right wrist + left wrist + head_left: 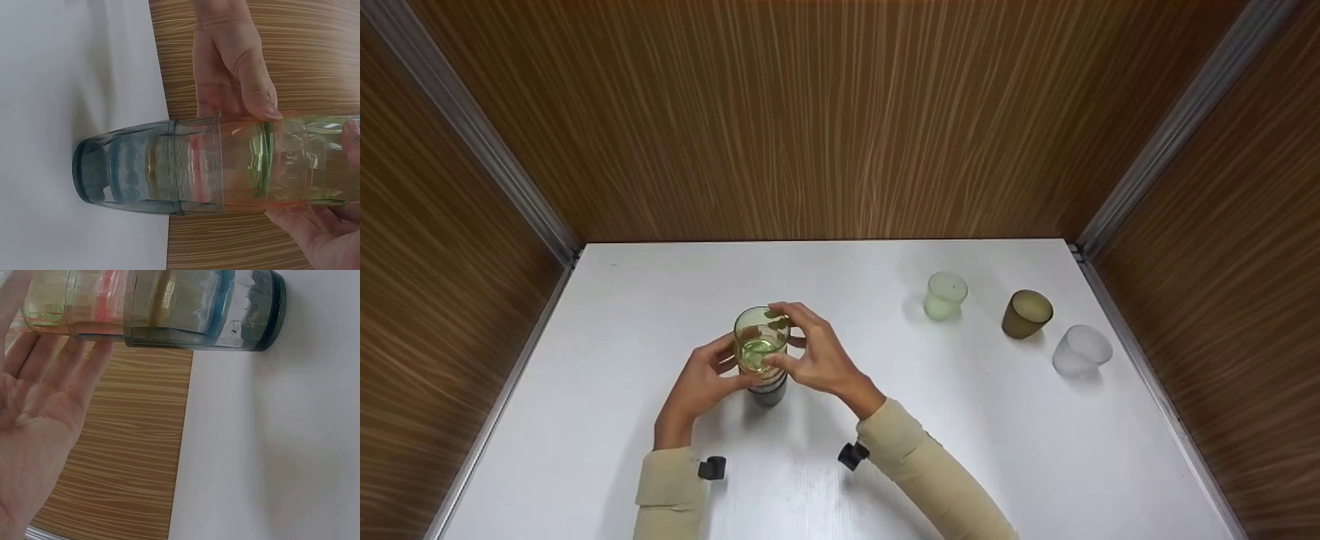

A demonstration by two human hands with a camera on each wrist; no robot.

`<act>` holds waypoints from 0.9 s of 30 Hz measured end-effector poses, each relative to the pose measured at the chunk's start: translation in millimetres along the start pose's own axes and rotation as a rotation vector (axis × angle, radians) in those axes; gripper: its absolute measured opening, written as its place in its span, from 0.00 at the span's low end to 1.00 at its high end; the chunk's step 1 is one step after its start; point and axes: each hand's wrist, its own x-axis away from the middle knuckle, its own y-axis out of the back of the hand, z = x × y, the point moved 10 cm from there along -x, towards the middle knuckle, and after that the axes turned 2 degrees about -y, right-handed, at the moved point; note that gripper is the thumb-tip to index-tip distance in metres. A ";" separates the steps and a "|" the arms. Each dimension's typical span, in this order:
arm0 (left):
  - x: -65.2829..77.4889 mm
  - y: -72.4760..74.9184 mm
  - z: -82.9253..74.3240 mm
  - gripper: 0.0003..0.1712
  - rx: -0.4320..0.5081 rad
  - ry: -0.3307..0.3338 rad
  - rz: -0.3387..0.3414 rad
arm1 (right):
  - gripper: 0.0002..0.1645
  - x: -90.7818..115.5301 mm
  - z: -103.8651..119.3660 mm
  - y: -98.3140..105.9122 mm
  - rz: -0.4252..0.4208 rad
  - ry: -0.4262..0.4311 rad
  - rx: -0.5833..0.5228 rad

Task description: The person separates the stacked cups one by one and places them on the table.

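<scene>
Between the left hand (701, 382) and right hand (823, 358) stands a cup stack (760, 352).

Walls (840, 120): brown wood grain, on three sides.
Rails (480, 127): grey metal; I see one at each back corner.
Table (630, 330): white.
Green cup (943, 303): pale, leftmost of three on the table.
Olive cup (1023, 322): I log it between the other two, touching neither.
White cup (1072, 357): frosted, nearest the table's right edge.

White table (847, 285): tumbler stack (194, 166), apparently touching; green cup (945, 296), olive cup (1027, 315), whitish cup (1081, 352).
</scene>
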 end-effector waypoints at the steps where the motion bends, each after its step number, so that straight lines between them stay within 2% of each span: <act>1: -0.1 0.5 -0.5 0.45 0.003 -0.002 -0.003 | 0.42 -0.3 0.1 0.3 0.000 -0.002 0.001; 4: -1.2 -0.2 -1.2 0.45 0.006 -0.013 0.004 | 0.43 -1.1 0.2 2.2 -0.009 -0.006 -0.003; 10: -2.2 -2.2 3.4 0.49 0.004 0.014 0.006 | 0.44 -2.0 9.6 16.6 -0.040 0.001 -0.035; 13: -3.1 -4.2 1.5 0.50 0.023 0.008 0.012 | 0.44 -2.8 18.7 32.2 -0.072 0.015 -0.053; 18: -4.1 -7.2 -7.5 0.48 0.058 -0.040 0.037 | 0.45 -3.1 24.6 62.5 -0.130 0.016 -0.067; 27: -5.5 -6.5 -5.7 0.46 0.072 -0.064 0.032 | 0.46 5.7 7.8 108.0 -0.216 -0.008 -0.003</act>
